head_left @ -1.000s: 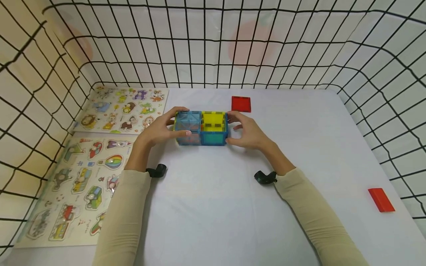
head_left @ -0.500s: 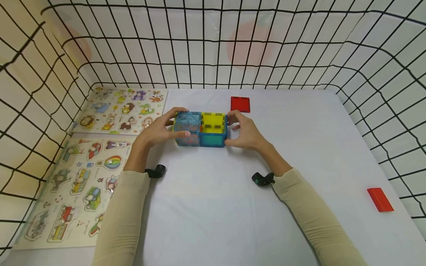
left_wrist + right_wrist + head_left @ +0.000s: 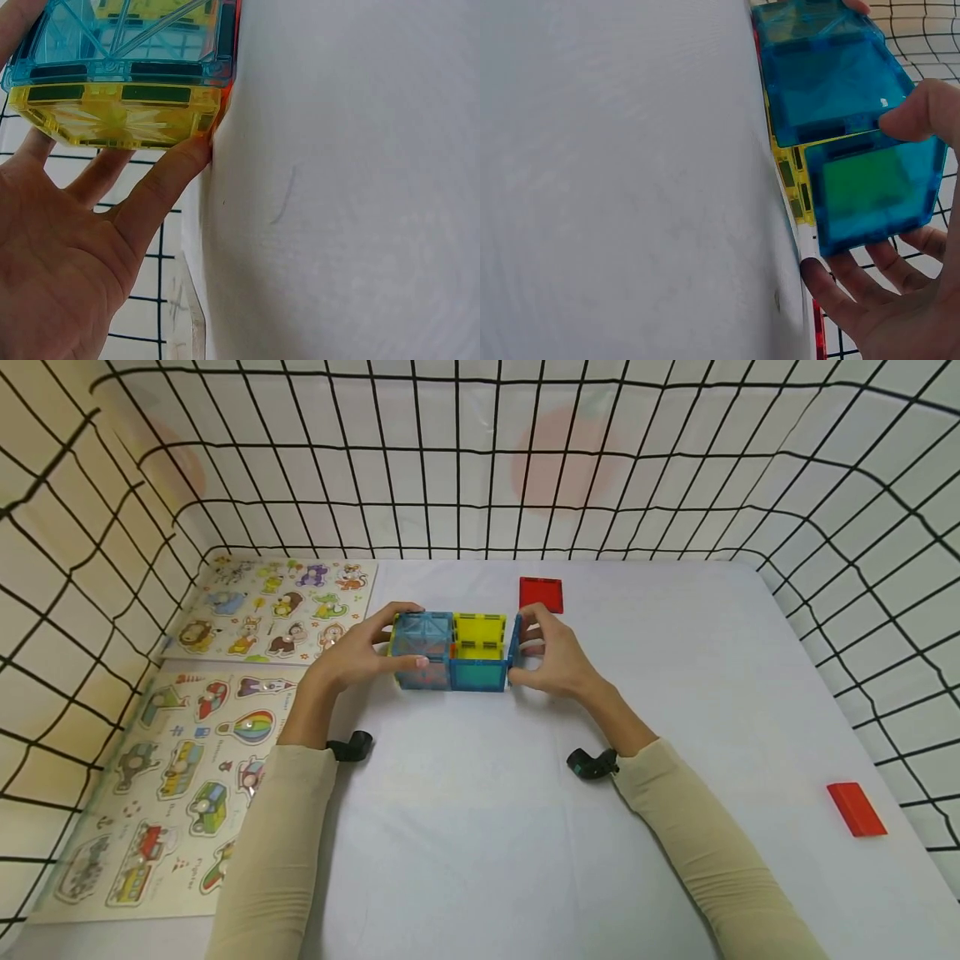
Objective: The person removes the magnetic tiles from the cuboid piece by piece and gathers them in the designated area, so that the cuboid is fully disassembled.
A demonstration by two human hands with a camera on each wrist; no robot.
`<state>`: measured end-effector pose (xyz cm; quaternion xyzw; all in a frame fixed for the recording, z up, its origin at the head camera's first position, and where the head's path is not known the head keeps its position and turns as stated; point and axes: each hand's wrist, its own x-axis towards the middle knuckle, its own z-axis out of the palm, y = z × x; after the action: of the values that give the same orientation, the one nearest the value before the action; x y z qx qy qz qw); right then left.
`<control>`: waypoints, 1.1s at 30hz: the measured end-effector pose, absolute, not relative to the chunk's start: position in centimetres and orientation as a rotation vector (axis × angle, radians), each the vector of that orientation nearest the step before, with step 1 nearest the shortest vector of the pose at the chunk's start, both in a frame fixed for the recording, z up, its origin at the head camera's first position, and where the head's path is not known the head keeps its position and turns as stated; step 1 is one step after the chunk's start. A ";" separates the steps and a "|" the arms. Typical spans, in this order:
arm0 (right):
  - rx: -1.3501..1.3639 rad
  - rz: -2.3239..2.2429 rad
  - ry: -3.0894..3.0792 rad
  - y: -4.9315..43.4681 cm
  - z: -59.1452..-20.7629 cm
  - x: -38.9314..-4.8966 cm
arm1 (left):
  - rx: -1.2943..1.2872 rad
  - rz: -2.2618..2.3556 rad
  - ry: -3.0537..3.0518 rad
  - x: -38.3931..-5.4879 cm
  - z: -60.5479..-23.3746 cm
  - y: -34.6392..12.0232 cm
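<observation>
A box of translucent magnetic tiles (image 3: 423,647) stands on the white cloth, blue on its left half, with yellow panels showing inside the open-topped right half. My left hand (image 3: 351,653) grips its left end, thumb along the front and fingers behind. In the left wrist view a yellow tile (image 3: 112,116) forms that end. My right hand (image 3: 558,652) holds a blue square tile (image 3: 877,195) by its edges at the box's right end. That tile leans outward, a narrow gap parting it from the blue front panel (image 3: 836,86).
A red square tile (image 3: 542,592) lies flat behind my right hand. A red block (image 3: 857,810) rests far right. Two picture puzzle boards (image 3: 180,785) cover the left side. Black wire mesh (image 3: 480,477) fences the back and sides.
The blue tile in my right hand has swung away from the box's right end, opening a gap. My left hand and the box stay in place.
</observation>
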<state>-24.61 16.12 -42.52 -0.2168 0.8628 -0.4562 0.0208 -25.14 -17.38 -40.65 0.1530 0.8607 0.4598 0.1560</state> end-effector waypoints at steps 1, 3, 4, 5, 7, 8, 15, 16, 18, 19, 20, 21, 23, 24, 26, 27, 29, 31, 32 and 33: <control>-0.669 -1.408 2.688 16.2 -42.5 -24.6 | 0.436 1.315 2.465 -25.1 -40.6 -17.4; -0.660 -1.398 2.710 16.4 -42.3 -24.6 | 0.434 1.310 2.467 -25.1 -40.5 -17.3; -0.657 -1.396 2.715 16.5 -42.3 -24.6 | 0.434 1.306 2.468 -25.1 -40.5 -17.4; -0.653 -1.397 2.717 16.5 -42.3 -24.6 | 0.433 1.302 2.470 -25.1 -40.5 -17.4; -0.660 -1.402 2.706 16.7 -42.3 -24.6 | 0.431 1.297 2.475 -25.1 -40.6 -17.5; -0.667 -1.407 2.697 16.7 -42.3 -24.6 | 0.432 1.295 2.477 -25.1 -40.6 -17.5; -0.717 -1.387 2.678 17.3 -42.0 -24.9 | 0.436 1.300 2.478 -25.2 -40.7 -17.5; -0.719 -1.382 2.684 17.5 -41.9 -24.9 | 0.436 1.301 2.476 -25.1 -40.7 -17.5; -0.711 -1.382 2.695 18.0 -41.6 -24.9 | 0.438 1.303 2.468 -25.1 -40.7 -17.3; -0.701 -1.377 2.705 18.3 -41.5 -24.9 | 0.442 1.304 2.462 -25.1 -40.7 -17.2; -0.696 -1.377 2.712 18.6 -41.3 -25.0 | 0.443 1.301 2.461 -25.2 -40.7 -17.1; -0.689 -1.377 2.718 19.0 -41.2 -25.0 | 0.446 1.301 2.460 -25.2 -40.7 -16.9; -0.669 -1.376 2.734 19.8 -40.9 -25.2 | 0.450 1.297 2.461 -25.3 -40.8 -16.8; -0.663 -1.369 2.745 20.2 -40.7 -25.3 | 0.451 1.293 2.466 -25.4 -40.8 -16.7; -0.652 -1.354 2.765 21.0 -40.4 -25.7 | 0.447 1.285 2.476 -25.3 -40.7 -16.8; -0.645 -1.342 2.776 21.4 -40.3 -25.9 | 0.442 1.284 2.477 -25.3 -40.7 -16.8; -0.629 -1.305 2.802 22.2 -40.2 -26.3 | 0.431 1.283 2.475 -25.3 -40.6 -17.0; -0.604 -1.265 2.821 23.0 -40.0 -26.8 | 0.423 1.278 2.477 -25.2 -40.6 -17.2; -0.589 -1.244 2.828 23.5 -40.0 -26.9 | 0.423 1.279 2.477 -25.2 -40.7 -17.3; -0.573 -1.222 2.834 23.9 -39.9 -27.1 | 0.420 1.278 2.477 -25.2 -40.7 -17.3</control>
<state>-27.10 23.90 -39.94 -0.1826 0.9029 -0.3892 0.0014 -25.18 -17.33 -40.72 0.1471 0.8673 0.4476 0.1606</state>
